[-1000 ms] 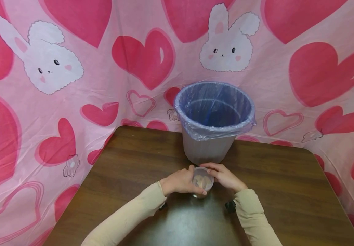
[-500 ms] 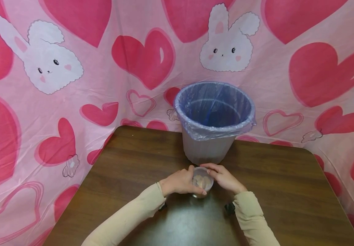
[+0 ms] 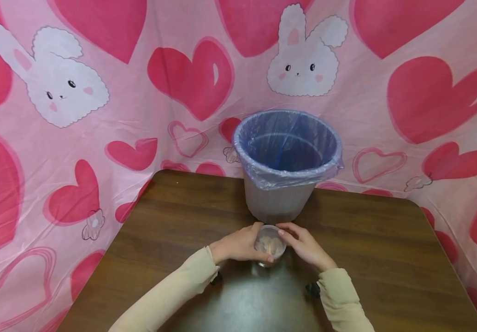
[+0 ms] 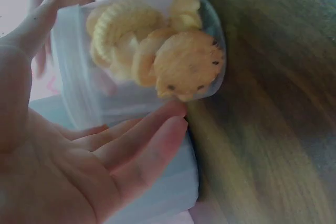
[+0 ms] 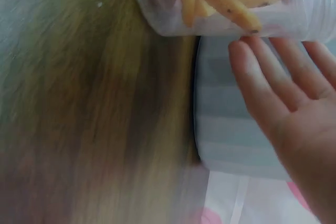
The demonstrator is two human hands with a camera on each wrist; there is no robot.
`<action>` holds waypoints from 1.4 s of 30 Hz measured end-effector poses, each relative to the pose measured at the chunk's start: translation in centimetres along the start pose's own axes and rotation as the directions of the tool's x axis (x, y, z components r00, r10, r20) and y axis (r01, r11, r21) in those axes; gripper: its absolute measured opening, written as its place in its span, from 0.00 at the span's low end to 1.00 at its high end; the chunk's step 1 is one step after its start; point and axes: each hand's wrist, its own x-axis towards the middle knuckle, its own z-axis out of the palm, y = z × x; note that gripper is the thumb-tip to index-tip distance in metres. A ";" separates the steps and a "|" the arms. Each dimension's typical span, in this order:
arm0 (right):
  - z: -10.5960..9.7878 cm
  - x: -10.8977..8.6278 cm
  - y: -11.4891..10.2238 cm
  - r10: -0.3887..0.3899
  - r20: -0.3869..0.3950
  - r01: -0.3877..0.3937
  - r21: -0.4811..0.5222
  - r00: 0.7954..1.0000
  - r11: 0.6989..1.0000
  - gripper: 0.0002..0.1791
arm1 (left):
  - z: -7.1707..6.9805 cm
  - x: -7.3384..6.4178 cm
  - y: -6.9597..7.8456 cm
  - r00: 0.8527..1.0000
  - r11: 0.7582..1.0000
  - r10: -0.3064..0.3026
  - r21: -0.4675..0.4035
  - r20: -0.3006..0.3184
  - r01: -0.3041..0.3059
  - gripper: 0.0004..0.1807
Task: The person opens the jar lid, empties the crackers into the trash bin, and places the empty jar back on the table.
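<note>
Biscuit jar (image 3: 272,242) stands upright, three o'clock from the nearer left hand (image 3: 240,244), nine from the right hand (image 3: 306,246); both grips spread, straight-fingered, neither clasping it.

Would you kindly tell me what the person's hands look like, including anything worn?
The person wears plain beige sleeves reaching the wrists; a small black item shows beneath each one. The left hand and right hand are both ungloved.

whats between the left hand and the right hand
A clear jar of biscuits, between the left hand and the right hand, as the head view shows.
</note>
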 end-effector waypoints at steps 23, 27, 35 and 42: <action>2.3 -2.1 -1.2 -0.047 0.014 0.047 0.016 0.999 0.999 0.47 | -1.1 0.3 -0.7 0.949 0.950 0.312 0.043 -0.048 -0.310 0.49; 2.5 -2.2 -1.7 -0.034 -0.012 0.033 -0.033 0.999 0.999 0.48 | -1.0 0.4 -0.8 0.951 0.952 0.306 0.042 -0.054 -0.304 0.49; 2.6 -2.1 -2.1 -0.013 -0.026 0.012 -0.038 1.000 0.999 0.48 | -0.8 0.5 -1.1 0.941 0.945 0.327 0.031 -0.084 -0.325 0.48; 2.6 -2.1 -2.2 -0.024 -0.029 0.023 -0.051 0.999 0.998 0.48 | -0.7 0.5 -1.1 0.942 0.947 0.321 0.011 -0.095 -0.321 0.49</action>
